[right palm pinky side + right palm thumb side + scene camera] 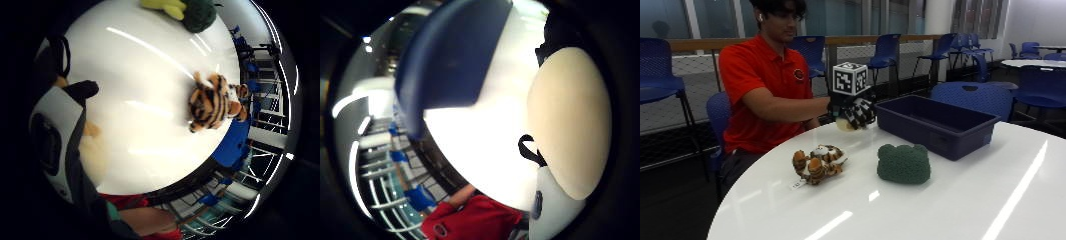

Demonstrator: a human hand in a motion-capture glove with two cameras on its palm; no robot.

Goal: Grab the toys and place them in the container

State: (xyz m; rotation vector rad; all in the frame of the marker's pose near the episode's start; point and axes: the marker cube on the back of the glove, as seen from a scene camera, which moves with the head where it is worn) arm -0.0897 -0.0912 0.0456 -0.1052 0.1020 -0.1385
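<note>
My gloved right hand (854, 111) is raised above the table, just beside the near end of the dark blue container (936, 125). Its fingers curl round a cream soft toy (843, 125), which fills much of the thumb side palm view (570, 125). The container (455, 55) looms close beside it there. A striped tiger toy (818, 164) lies on the white table (959, 200) in front of the person. A round green plush toy (903, 163) sits to the tiger's right, near the container's front wall. From the little finger side palm view, the tiger (215, 102) and the green toy (200, 14) both show on the tabletop.
The round white table's edge (746, 195) runs close to the tiger. Blue chairs (973, 97) stand behind the container, and more chairs and a railing lie beyond. The person's bare arm (783, 107) reaches across the table's far edge.
</note>
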